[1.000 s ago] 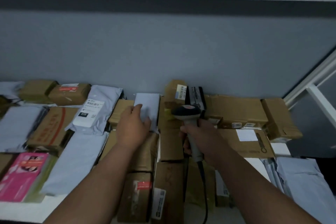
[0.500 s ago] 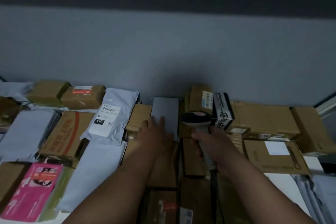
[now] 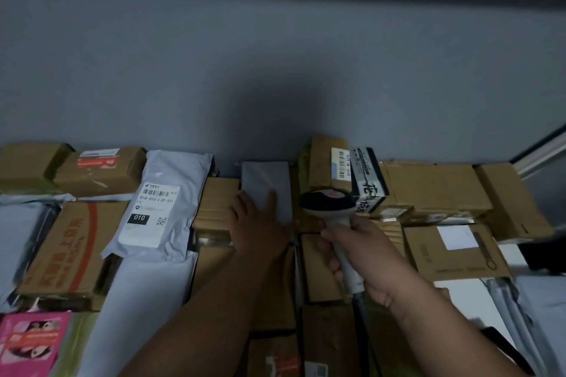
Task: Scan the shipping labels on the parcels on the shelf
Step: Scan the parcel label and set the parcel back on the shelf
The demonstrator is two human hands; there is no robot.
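Left hand (image 3: 260,223) laid flat on a small grey mailer (image 3: 266,185) at the back of the shelf, fingers (image 3: 271,197) straight and slightly spread, resting on its lower edge. No label visible on the grey mailer's upper face. Right hand (image 3: 358,251) wrapped round the pale handle of a barcode scanner (image 3: 329,208), fingers curled tight about the grip, dark scanner head raised just right of the mailer, cable trailing down below the fist.

Parcels packed across the shelf against the grey wall (image 3: 275,70). Left of the hands — a white poly bag (image 3: 165,202) with a printed shipping label (image 3: 150,214) reading "010", lying over a flat brown carton with red lettering (image 3: 66,251). Behind the scanner head, an upright brown box (image 3: 324,162) bearing a barcode sticker, and a black-and-white box (image 3: 369,180) leaning beside it. Further right — brown cartons, one carton with a blank white label (image 3: 456,251). Pink packet (image 3: 29,343) at the lower left corner. More brown boxes under and between the forearms, partly hidden.
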